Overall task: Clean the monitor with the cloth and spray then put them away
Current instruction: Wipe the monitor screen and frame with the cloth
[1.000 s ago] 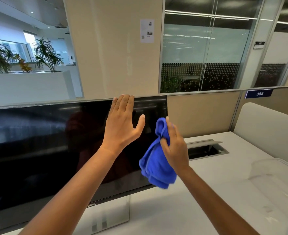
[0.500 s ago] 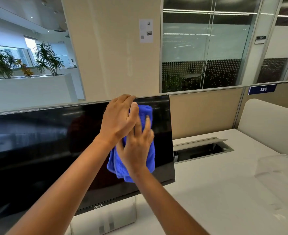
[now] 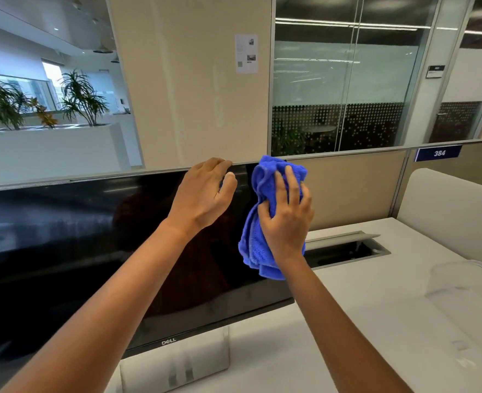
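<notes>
A wide black Dell monitor [image 3: 63, 251] stands on a white desk [image 3: 361, 321], its screen dark. My left hand [image 3: 202, 194] grips the monitor's top edge near the right end, fingers curled over the top and thumb on the front. A bunched blue cloth [image 3: 255, 245] lies against the screen's upper right corner. My right hand [image 3: 286, 219] holds it there, fingers spread over it and folds gathered under the thumb. No spray bottle is in view.
An open cable hatch [image 3: 347, 248] sits in the desk just right of the monitor. A clear plastic container [image 3: 466, 282] stands at the right edge. A beige partition [image 3: 353, 188] with a "384" tag runs behind the desk.
My right hand has carried the cloth from the desk side onto the screen, then up and right to the top corner. My left hand has gone from flat on the screen to gripping the top edge.
</notes>
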`<state>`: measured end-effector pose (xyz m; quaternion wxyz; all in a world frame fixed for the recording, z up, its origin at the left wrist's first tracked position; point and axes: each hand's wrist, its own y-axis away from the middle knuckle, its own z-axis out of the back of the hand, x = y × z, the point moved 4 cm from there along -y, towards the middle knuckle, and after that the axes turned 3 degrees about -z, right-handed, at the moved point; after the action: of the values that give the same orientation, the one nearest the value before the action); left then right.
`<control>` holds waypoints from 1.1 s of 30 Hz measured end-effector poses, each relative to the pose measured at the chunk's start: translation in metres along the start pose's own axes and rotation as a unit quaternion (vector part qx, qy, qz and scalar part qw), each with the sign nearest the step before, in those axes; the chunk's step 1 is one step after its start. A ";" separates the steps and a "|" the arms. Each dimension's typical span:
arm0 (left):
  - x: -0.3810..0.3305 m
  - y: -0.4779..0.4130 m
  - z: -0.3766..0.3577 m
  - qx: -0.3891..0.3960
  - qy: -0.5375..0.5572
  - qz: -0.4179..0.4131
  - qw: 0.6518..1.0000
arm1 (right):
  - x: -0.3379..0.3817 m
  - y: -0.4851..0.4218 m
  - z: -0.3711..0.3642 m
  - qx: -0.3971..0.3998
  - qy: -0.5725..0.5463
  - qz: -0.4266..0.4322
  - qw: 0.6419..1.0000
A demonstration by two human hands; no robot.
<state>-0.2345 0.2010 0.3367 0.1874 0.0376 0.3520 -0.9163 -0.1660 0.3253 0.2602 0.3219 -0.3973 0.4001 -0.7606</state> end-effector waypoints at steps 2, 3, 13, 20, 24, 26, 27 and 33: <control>0.000 0.002 -0.003 -0.002 0.001 0.007 1.000 | 0.005 0.004 -0.002 0.000 -0.015 -0.052 0.999; 0.000 0.002 -0.003 -0.005 0.000 0.010 1.000 | 0.011 0.008 -0.003 0.001 -0.021 -0.075 0.997; 0.001 0.004 -0.008 -0.025 0.010 0.019 0.999 | 0.080 0.087 -0.026 0.021 -0.031 0.103 0.994; 0.003 0.004 -0.009 -0.025 -0.004 0.006 1.000 | 0.042 0.098 -0.028 0.015 -0.006 0.270 0.963; 0.003 0.004 -0.011 -0.021 0.004 0.006 1.000 | 0.008 0.087 -0.027 0.023 -0.002 0.115 0.993; 0.004 0.005 -0.011 -0.020 0.007 0.005 1.000 | -0.006 0.087 -0.026 0.023 -0.017 0.015 0.999; 0.005 0.005 -0.011 -0.021 0.009 0.005 1.000 | -0.010 0.090 -0.026 0.023 -0.026 -0.033 0.999; 0.004 0.006 -0.012 -0.023 0.017 0.004 1.000 | 0.008 0.118 -0.029 0.043 -0.097 -0.250 0.962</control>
<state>-0.2368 0.2034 0.3230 0.1857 0.0505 0.3760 -0.9064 -0.1746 0.2729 0.1503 0.1758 -0.5425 0.2220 -0.7909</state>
